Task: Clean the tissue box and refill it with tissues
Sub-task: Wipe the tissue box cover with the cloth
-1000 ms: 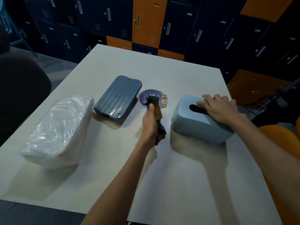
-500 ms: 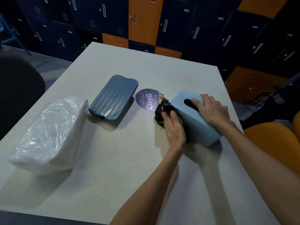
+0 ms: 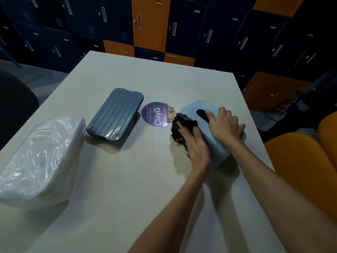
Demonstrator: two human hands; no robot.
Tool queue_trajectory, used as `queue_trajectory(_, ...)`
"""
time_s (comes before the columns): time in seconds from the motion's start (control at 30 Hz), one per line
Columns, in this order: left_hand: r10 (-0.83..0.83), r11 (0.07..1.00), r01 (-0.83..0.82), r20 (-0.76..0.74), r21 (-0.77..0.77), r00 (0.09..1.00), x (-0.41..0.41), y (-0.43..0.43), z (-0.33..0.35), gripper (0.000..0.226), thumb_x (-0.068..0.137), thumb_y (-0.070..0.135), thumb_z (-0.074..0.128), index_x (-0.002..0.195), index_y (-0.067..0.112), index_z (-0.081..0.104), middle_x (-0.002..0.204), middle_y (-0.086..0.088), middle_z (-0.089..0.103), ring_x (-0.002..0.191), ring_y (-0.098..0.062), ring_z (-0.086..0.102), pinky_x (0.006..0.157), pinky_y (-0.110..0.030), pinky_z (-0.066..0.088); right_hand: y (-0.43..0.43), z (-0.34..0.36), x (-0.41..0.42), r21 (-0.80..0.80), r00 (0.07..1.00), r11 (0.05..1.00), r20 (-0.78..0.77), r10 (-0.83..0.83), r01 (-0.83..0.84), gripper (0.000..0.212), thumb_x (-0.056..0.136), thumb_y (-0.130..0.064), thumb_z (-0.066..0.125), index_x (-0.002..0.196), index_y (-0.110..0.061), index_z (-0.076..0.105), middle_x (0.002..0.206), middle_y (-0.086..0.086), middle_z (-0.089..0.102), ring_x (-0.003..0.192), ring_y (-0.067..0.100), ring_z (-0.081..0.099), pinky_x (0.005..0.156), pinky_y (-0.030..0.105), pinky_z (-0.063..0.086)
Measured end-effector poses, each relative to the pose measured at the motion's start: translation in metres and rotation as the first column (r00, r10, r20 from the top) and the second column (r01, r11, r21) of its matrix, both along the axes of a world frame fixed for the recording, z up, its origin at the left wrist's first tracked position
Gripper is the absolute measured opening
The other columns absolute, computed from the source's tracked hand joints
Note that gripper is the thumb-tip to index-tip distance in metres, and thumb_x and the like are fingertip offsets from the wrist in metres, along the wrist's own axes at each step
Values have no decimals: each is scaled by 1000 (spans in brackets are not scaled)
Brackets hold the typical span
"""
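Observation:
The light blue tissue box (image 3: 192, 109) stands tilted on the right side of the table, its dark slot facing up. My right hand (image 3: 224, 127) lies on its top, thumb by the slot and fingers curled over the far edge, gripping it. My left hand (image 3: 195, 147) holds a dark crumpled cloth (image 3: 186, 119) and presses it against the box's near left side. A plastic-wrapped pack of white tissues (image 3: 42, 152) lies at the table's left edge. The box's dark blue ribbed base (image 3: 115, 115) lies flat in the middle.
A round purple sticker (image 3: 154, 114) sits on the beige table (image 3: 127, 179) between the base and the box. An orange chair (image 3: 300, 161) stands at the right edge, a dark chair (image 3: 14, 106) at the left. Blue and orange lockers stand behind.
My left hand carried the cloth from beside the sticker to the box's side and now rubs it there. The right hand tilted and turned the box and shifted its grip.

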State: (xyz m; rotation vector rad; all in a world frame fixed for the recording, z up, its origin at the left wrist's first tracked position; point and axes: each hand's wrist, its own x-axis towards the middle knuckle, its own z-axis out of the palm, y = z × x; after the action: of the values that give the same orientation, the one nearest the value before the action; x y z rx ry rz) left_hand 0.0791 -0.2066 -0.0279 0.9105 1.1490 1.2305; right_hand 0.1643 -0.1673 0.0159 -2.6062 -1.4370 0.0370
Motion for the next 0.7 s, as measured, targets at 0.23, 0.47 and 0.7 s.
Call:
queue_trajectory(0.23, -153, 988, 151, -45, -45, 987, -10, -3, -4, 57, 104, 46, 25, 155, 36, 1, 160, 9, 20, 145, -15, 24, 119, -33, 20, -1, -1, -3, 1, 998, 999, -13, -54, 54, 65, 96, -60, 19, 138, -13, 36, 143, 12, 42, 127, 34, 40, 100, 52, 27)
queue_trajectory(0.47, -134, 990, 132, -57, -42, 989, -18, 17, 14, 54, 104, 45, 23, 155, 34, 6, 161, 9, 20, 146, -14, 21, 118, -29, 16, 1, 3, -13, -22, 991, 991, -14, -130, 130, 64, 98, -57, 19, 140, -10, 33, 144, 15, 39, 126, 37, 42, 100, 49, 29)
queue_trajectory(0.7, -337, 937, 348, -205, 17, 919, -27, -64, -1, 59, 103, 43, 28, 154, 36, 1, 153, -3, 38, 133, -18, 43, 108, -27, 33, 3, 6, -13, -22, 990, 990, -9, -137, 137, 66, 97, -58, 22, 137, -7, 35, 137, 18, 46, 118, 39, 49, 93, 47, 35)
